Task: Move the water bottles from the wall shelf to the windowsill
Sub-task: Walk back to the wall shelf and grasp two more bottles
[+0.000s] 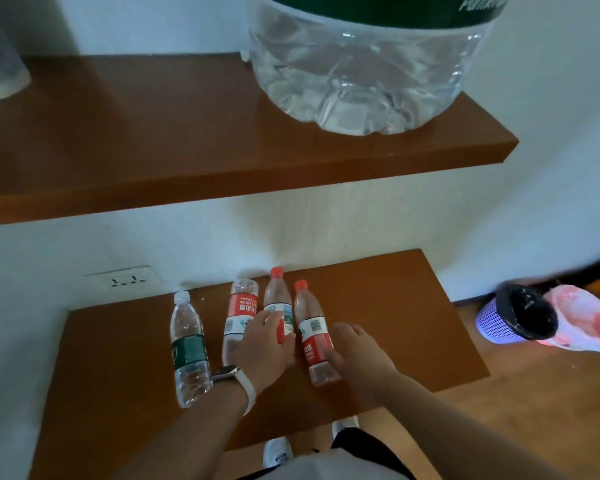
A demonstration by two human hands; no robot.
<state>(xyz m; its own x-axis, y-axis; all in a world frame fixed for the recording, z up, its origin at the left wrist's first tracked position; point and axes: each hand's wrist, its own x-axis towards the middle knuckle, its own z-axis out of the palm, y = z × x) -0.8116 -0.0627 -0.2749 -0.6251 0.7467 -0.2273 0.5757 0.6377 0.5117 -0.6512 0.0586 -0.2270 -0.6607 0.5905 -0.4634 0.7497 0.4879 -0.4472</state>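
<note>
Head view: a lower shelf (395, 323) in the bottom half of the frame carries four upright water bottles in a row near the wall.
Left grip (265, 344): curled around the second bottle from the right (276, 299), grasping it at the label.
Right grip (359, 351): released, fingers spread just beside the rightmost bottle (312, 344); I cannot tell whether it touches.
Other bottles: a green-label bottle (187, 351) and a red-label bottle (241, 310) stand untouched further left.
Step in hand: probably taking up a pair; every bottle is on the shelf.
Next move: the right grip must close round its bottle. Both bottles then lift clear of their neighbours, staying below the upper shelf (187, 133). The windowsill is not in view.
</note>
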